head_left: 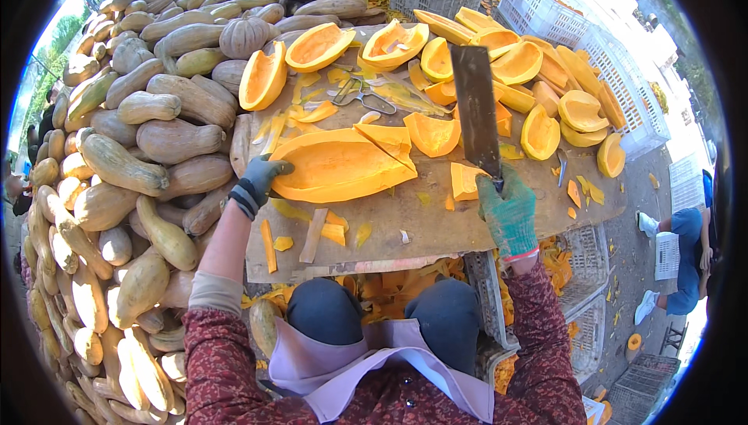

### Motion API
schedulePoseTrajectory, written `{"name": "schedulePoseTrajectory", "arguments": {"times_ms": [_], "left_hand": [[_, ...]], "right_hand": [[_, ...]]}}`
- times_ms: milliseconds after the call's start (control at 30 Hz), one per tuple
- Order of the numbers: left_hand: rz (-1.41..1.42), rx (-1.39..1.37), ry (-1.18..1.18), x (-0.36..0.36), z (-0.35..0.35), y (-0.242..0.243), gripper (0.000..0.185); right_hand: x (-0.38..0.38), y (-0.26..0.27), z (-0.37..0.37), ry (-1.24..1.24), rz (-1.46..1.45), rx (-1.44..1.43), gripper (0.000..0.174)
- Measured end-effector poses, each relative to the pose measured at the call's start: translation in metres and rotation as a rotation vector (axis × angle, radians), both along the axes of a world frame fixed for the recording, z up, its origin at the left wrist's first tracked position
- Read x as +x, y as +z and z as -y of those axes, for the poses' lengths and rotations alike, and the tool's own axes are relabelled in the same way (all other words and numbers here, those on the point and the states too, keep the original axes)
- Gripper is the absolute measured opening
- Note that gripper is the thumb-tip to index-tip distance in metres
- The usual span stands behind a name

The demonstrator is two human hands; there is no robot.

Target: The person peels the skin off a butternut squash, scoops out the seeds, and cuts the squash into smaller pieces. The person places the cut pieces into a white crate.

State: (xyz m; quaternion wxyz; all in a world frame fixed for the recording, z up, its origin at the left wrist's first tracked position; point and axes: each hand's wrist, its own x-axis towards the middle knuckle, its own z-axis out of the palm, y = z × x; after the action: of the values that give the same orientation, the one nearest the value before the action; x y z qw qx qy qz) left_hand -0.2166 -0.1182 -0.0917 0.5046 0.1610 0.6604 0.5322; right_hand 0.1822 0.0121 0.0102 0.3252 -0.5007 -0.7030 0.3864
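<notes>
My left hand (260, 182), in a dark grey glove, grips the left end of a long peeled, hollowed squash half (333, 168) lying on the wooden board (421, 238). A cut runs across its right end, where a wedge-shaped squash piece (388, 141) rests against it. In a green knit glove, my right hand (507, 209) holds the handle of a cleaver (474, 109), its broad blade pointing away from me above the board. Just left of that hand sits a squash chunk (465, 182), with another cut squash piece (432, 134) farther back.
Whole squashes (181, 141) are heaped along the left. Peeled halves (517, 63) crowd the board's far right, near a Y-shaped peeler (363, 98) and a small spoon-like tool (561, 167). White plastic crates (625, 86) stand beyond. A seated person (686, 261) is at right.
</notes>
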Motion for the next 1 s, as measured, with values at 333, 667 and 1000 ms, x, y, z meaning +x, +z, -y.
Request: {"name": "schedulePoseTrajectory", "arguments": {"times_ms": [333,667,1000], "left_hand": [[0.09,0.072,0.061,0.05,0.014,0.004,0.032],[0.233,0.242,0.15,0.066,0.039,-0.012,0.033],[0.013,0.249,0.275,0.075,0.009,0.01,0.03]], "right_hand": [[-0.033,-0.052,0.029,0.145,-0.317,0.259,0.026],[-0.027,-0.051,-0.012,0.362,0.164,-0.543,0.028],[-0.019,0.04,-0.011,0.025,-0.089,-0.334,0.023]]}}
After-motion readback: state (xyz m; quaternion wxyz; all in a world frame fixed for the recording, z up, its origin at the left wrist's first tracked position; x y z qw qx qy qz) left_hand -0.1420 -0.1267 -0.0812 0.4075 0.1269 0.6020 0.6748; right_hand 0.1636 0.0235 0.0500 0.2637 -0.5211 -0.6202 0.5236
